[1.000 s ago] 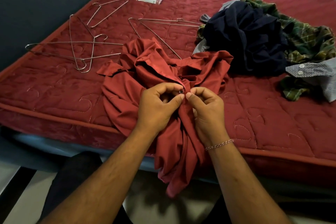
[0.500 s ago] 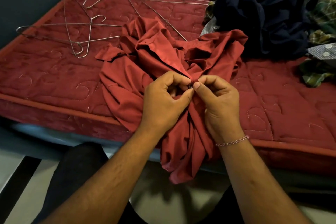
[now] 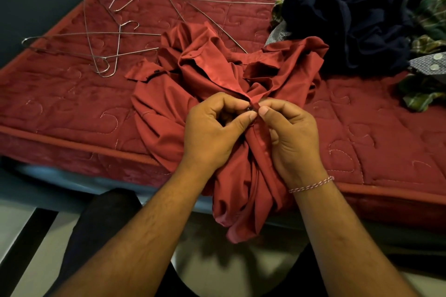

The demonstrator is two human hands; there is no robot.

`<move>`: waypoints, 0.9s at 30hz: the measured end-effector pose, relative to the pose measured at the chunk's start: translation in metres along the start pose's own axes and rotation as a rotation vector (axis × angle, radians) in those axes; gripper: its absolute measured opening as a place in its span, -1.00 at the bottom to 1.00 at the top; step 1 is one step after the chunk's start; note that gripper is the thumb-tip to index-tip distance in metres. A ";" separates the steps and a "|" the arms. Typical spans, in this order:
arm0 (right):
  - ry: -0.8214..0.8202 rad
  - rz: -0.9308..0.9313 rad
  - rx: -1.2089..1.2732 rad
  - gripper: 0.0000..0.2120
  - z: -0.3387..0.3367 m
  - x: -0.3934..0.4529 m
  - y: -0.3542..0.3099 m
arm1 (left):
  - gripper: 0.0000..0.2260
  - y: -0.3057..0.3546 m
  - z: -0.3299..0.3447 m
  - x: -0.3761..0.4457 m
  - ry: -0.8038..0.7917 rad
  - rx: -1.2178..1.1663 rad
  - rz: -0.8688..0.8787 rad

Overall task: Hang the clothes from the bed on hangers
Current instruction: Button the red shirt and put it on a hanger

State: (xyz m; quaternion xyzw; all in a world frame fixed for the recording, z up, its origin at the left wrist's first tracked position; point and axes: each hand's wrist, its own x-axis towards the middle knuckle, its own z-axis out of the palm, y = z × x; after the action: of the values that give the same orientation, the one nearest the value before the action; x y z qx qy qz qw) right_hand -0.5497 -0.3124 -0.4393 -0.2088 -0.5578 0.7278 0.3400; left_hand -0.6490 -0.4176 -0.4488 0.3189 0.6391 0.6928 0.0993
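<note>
Two hands work one small dark button (image 3: 248,109) on the red shirt (image 3: 198,84), and that is where things could slip. My left hand (image 3: 212,132) pinches the placket and the button between thumb and forefinger; my right hand (image 3: 289,135) pinches the opposite edge of the cloth just beside it, thumb tip nearly touching the left thumb. If I pull the two edges apart too hard, I judge the thread could give or the button could pop out of my grip, since it is tiny and half hidden by my fingertips. I cannot tell whether it is going into its hole or coming out. A second risk is the hem: it hangs over the edge of the bed (image 3: 72,132) towards the floor, and a careless tug could drag the whole shirt off. One wire hanger (image 3: 217,24) lies with its lower end under the shirt's upper folds, so lifting the cloth fast could snag it. The shirt itself lies crumpled near the front edge of the bed, collar and cuff rumpled, smooth and thin-looking, folded over itself in deep creases. More hangers (image 3: 101,41) lie to the left, well apart from my hands, and a dark pile (image 3: 350,19) of other clothes sits to the right.
</note>
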 end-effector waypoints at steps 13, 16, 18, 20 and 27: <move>-0.056 0.128 0.055 -0.81 -0.003 0.000 -0.008 | -0.82 0.001 -0.001 0.004 -0.003 -0.006 -0.069; -0.063 0.126 0.038 -0.87 -0.002 -0.001 -0.011 | -0.82 0.001 -0.002 0.004 -0.031 -0.016 -0.081; -0.071 0.100 0.046 -0.88 0.000 -0.002 -0.012 | -0.80 0.002 -0.004 0.004 -0.043 -0.013 -0.093; -0.083 0.062 0.034 -0.85 0.000 -0.002 -0.011 | -0.81 0.001 -0.005 0.003 -0.064 -0.027 -0.110; -0.137 -0.065 -0.145 -0.78 -0.002 0.001 -0.002 | -0.87 0.002 -0.010 0.003 -0.050 -0.041 -0.115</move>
State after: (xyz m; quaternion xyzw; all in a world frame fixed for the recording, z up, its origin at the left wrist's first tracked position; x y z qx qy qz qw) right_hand -0.5486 -0.3099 -0.4382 -0.1644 -0.6374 0.6866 0.3086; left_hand -0.6565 -0.4243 -0.4454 0.2970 0.6392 0.6908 0.1615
